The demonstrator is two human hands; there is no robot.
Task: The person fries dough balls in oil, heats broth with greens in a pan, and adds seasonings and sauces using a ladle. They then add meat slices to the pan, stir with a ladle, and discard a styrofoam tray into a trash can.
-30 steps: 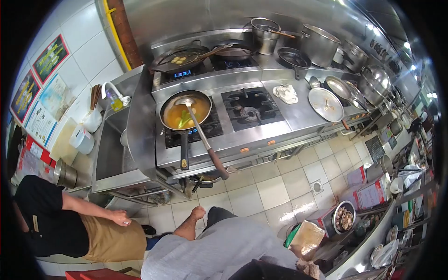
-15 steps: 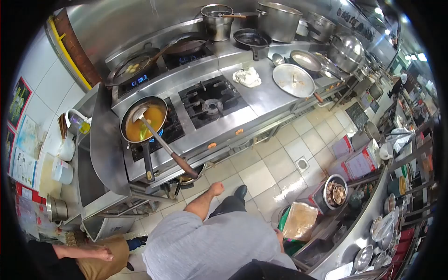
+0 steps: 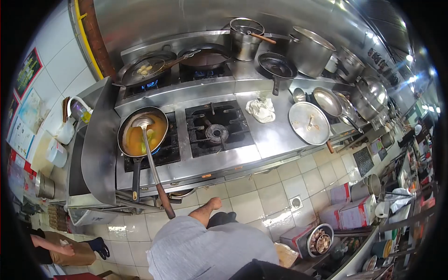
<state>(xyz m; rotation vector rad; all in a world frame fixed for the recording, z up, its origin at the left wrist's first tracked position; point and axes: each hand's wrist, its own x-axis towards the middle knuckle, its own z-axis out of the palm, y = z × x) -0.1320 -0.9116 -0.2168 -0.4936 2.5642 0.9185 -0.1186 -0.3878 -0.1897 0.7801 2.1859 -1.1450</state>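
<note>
My left hand (image 3: 214,203) hangs over the floor in front of the stove, its fingers curled closed with nothing showing in them. My right hand is out of view. On the front left burner stands a black pan (image 3: 160,122) holding orange-brown liquid and some green pieces. A ladle (image 3: 153,169) rests with its bowl in the liquid, and its wooden handle sticks out over the stove's front edge. Behind it, a wide pan (image 3: 127,72) with several pale round pieces sits over a blue flame, beside a dark wok (image 3: 205,57).
A white cloth (image 3: 261,110) and a round metal lid or pan (image 3: 309,123) lie on the steel top. Large pots (image 3: 310,51) stand behind. At the lower left is another person's hand (image 3: 67,249). A bowl of food pieces (image 3: 321,240) stands at the lower right.
The view has swung, and the stove's position in it has shifted. My right hand, at the right side half a second ago, no longer shows. The other person is now farther toward the lower left.
</note>
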